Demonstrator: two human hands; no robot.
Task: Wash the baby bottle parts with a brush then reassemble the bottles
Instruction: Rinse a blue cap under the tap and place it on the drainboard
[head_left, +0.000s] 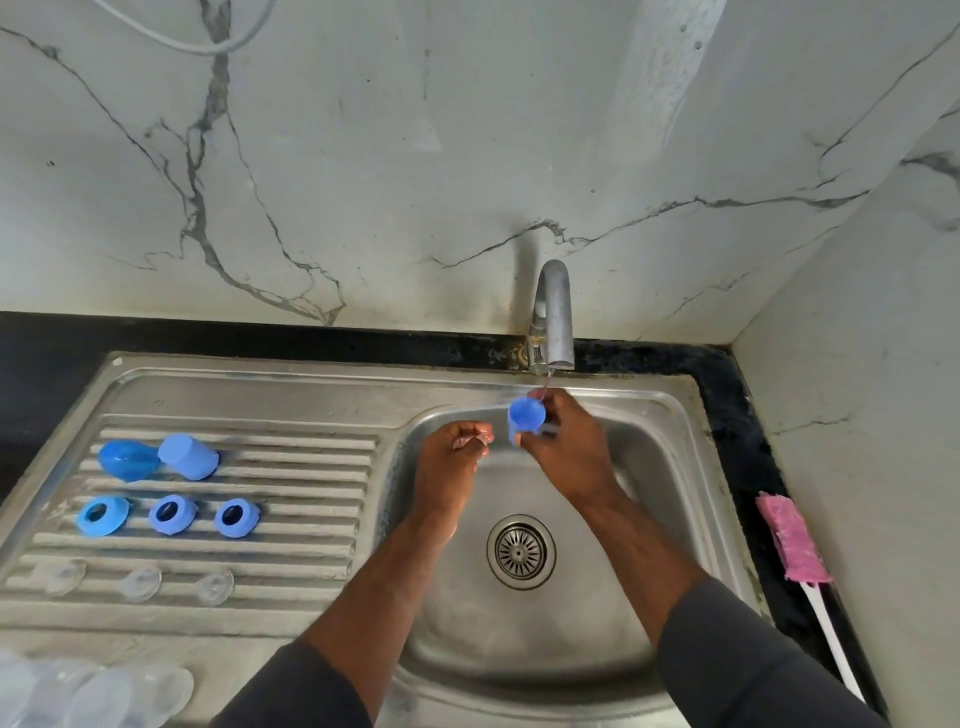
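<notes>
While water runs from the tap (553, 317), a blue cap (524, 415) is gripped in the right hand (566, 447) just under the stream, over the sink (670, 467). The left hand (457, 457) is held just beside it with fingers curled; whether anything is pinched there cannot be told. On the draining board (311, 499), two more caps (188, 457), three blue rings (173, 514) and three clear teats (141, 583) are laid in rows. Clear bottles (78, 696) are seen at the near left corner. A pink brush (792, 540) is laid on the black table (737, 395) right of the sink.
</notes>
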